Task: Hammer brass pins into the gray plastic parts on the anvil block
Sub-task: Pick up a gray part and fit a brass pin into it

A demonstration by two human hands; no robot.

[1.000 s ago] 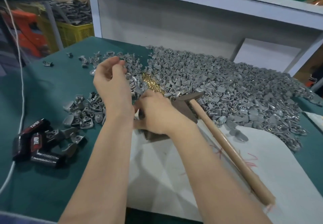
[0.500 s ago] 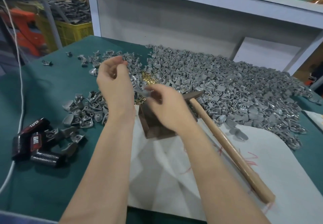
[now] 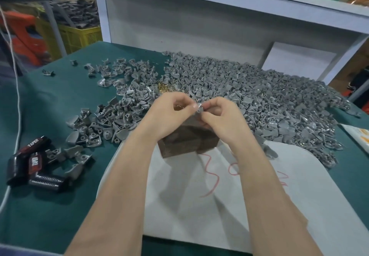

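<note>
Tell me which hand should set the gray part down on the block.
Right. The right hand pinches the gray part directly above the anvil block. The left hand only touches it with fingertips, probably fitting a pin, though none is visible.

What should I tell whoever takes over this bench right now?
Left hand and right hand: both raised over the block, fingers pinching one gray part between them. Whether a pin is in it is too small to tell.
Pins: small brass heap just behind the hands. Parts: big pile on the right, smaller scatter on the left.
Hammer: not in view now.
Done: part picked up.
Left: seat it on the block, hammer the pin, repeat.
</note>
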